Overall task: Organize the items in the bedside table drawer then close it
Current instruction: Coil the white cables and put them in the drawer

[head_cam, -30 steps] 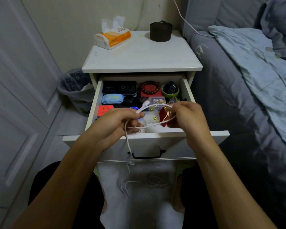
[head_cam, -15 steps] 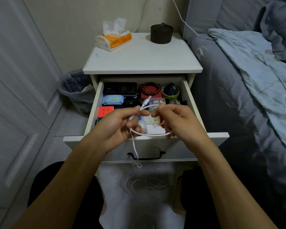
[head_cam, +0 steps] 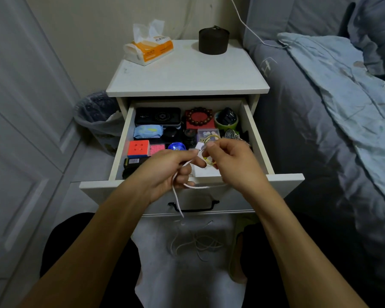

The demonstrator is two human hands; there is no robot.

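Note:
The white bedside table's drawer [head_cam: 282,177] stands pulled out, full of small items: a black case [head_cam: 157,116], a bead bracelet [head_cam: 199,116] on a red box, a green cup [head_cam: 226,121], a blue packet [head_cam: 148,131] and a red puzzle cube [head_cam: 138,148]. Over the drawer's front part, my left hand [head_cam: 167,172] grips a white cable [head_cam: 177,196] that loops below my fingers and hangs down past the black handle [head_cam: 193,207]. My right hand [head_cam: 231,162] pinches the cable's plug end together with a yellow band [head_cam: 210,150].
A tissue pack [head_cam: 149,48] and a dark round container [head_cam: 213,41] sit on the tabletop. A bin with a bag [head_cam: 98,114] stands left of the table, a bed with grey and blue bedding [head_cam: 331,96] lies right. More white cable [head_cam: 196,243] lies on the floor between my knees.
My hands have drawn closer together and the cable loop between them has shrunk. The hanging cable end sits higher.

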